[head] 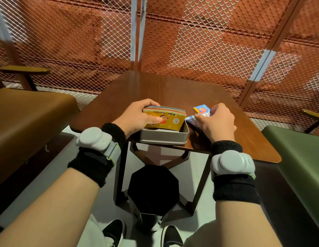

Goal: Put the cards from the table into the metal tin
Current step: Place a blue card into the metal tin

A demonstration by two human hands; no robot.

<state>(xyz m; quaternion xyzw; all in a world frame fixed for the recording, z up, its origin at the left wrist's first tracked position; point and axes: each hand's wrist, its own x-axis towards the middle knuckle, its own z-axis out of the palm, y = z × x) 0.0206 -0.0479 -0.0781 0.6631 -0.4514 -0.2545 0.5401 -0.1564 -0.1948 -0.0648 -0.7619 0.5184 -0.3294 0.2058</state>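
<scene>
— What did I have in front of me, biggest first?

— Your brown wooden desk (165, 90), with a tan seat (26, 111) off your left side and a green seat (301, 157) off your right, and orange mesh fencing (199, 41) behind it all. Under the desk stood a black octagonal stool (153, 189), between your two black shoes.

— And the tin?

— The metal tin (164, 136) sat at the near edge of the desk, open, plain grey, rectangular with rounded corners. A thick stack of cards (165, 118) stood tilted in it, its lower edge inside and its top rising well above the rim. The facing card was yellow with a cartoon figure and the words "Corn Coffee".

— My left hand?

— Your left hand (139, 116) had its grip closed round the left end of that stack, thumb pressed on the yellow face, fingers curled over the top edge.

— And the right?

— Your right hand (215, 122) lay just right of the tin, fingers bent down onto a few loose cards (202, 110) on the desk, blue and orange. The hand covered most of them, so I couldn't tell whether its grip had actually pinched one or only rested on them.

— Anything on my wrists?

— A white device (94, 139) strapped over a black band on each wrist.
</scene>
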